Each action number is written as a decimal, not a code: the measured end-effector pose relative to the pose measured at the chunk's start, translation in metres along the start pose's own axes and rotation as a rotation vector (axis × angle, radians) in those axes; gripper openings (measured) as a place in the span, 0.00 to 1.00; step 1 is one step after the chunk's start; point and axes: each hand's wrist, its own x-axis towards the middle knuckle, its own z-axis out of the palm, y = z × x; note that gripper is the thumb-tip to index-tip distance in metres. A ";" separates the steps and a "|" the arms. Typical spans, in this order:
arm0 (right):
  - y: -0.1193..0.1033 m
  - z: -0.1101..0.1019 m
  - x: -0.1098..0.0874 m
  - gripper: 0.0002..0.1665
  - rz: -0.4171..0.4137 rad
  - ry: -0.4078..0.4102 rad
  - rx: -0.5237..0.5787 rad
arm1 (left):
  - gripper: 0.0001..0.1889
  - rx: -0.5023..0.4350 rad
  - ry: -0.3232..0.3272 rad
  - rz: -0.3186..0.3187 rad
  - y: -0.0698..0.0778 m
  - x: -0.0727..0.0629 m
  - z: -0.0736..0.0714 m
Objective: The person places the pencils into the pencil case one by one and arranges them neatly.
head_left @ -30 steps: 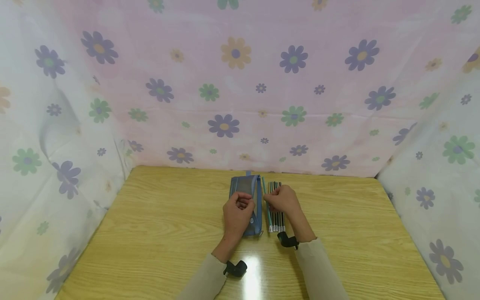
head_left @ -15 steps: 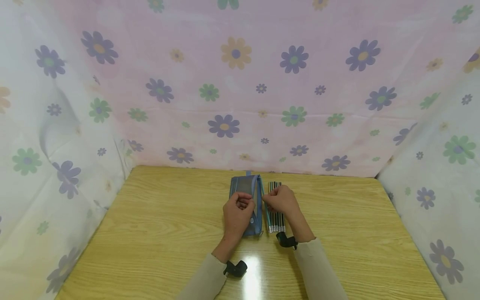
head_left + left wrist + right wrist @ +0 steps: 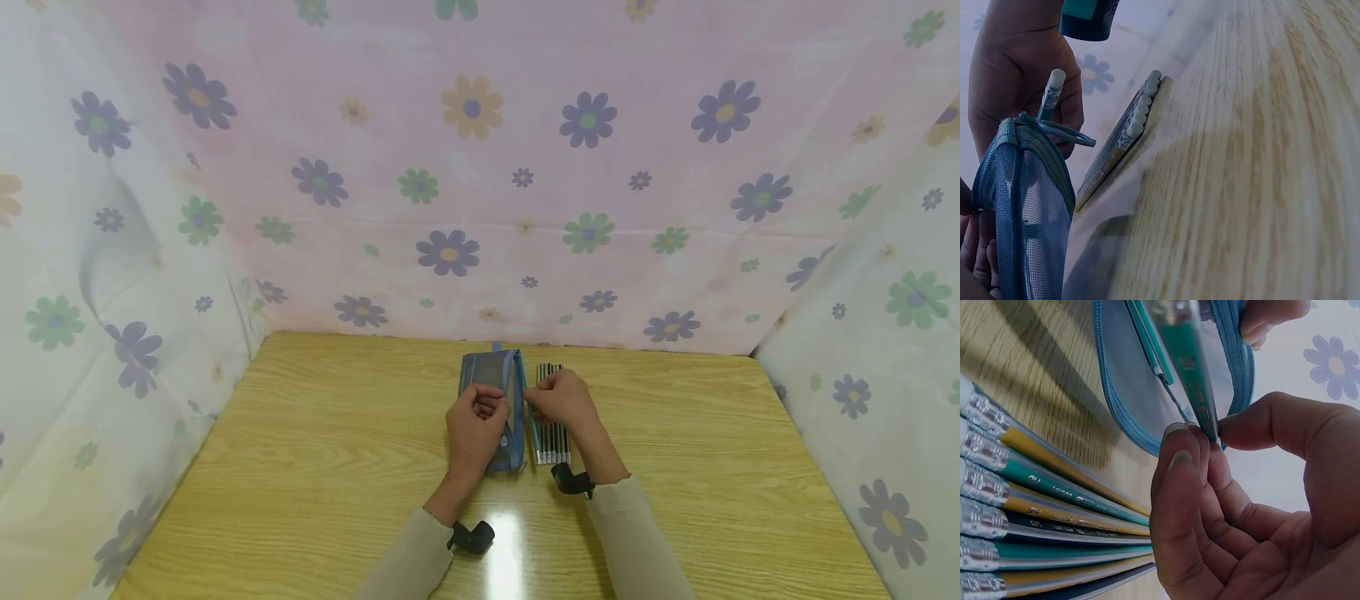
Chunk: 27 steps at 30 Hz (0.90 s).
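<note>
A blue mesh pencil case lies on the table with its zipped side open. My left hand grips the case's edge and holds the opening apart. Between thumb and fingers my right hand pinches a green pencil, which slants into the mouth of the case. In the left wrist view, the white eraser of this pencil sticks up behind the case's zip end. A green thing with a slim clip-like strip shows at the mesh; I cannot tell its kind.
A row of green, yellow and black pencils lies side by side on the wooden table, just right of the case, erasers toward me. Flowered cloth hangs behind the table and at both sides.
My right hand has moved slightly left with the pencil, whose far end has gone from beside the case to its opening. The left hand has stayed in place.
</note>
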 end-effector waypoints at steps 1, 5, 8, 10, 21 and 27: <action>0.000 0.000 0.000 0.15 -0.002 0.000 0.001 | 0.06 0.003 -0.002 -0.002 0.000 0.000 0.000; -0.001 0.000 0.000 0.15 -0.002 -0.001 0.003 | 0.06 0.001 -0.008 -0.012 -0.001 0.000 0.000; -0.001 0.001 0.001 0.15 0.004 -0.007 0.012 | 0.06 -0.008 -0.009 -0.014 -0.002 0.000 0.000; -0.001 0.001 0.001 0.14 0.004 -0.010 0.021 | 0.06 -0.011 -0.010 -0.011 -0.002 0.000 -0.001; -0.002 0.005 0.004 0.12 0.005 0.003 0.055 | 0.06 0.002 0.016 -0.002 0.000 0.000 0.002; -0.003 0.008 0.005 0.11 0.009 0.006 0.067 | 0.06 -0.007 0.037 0.001 -0.002 0.000 0.004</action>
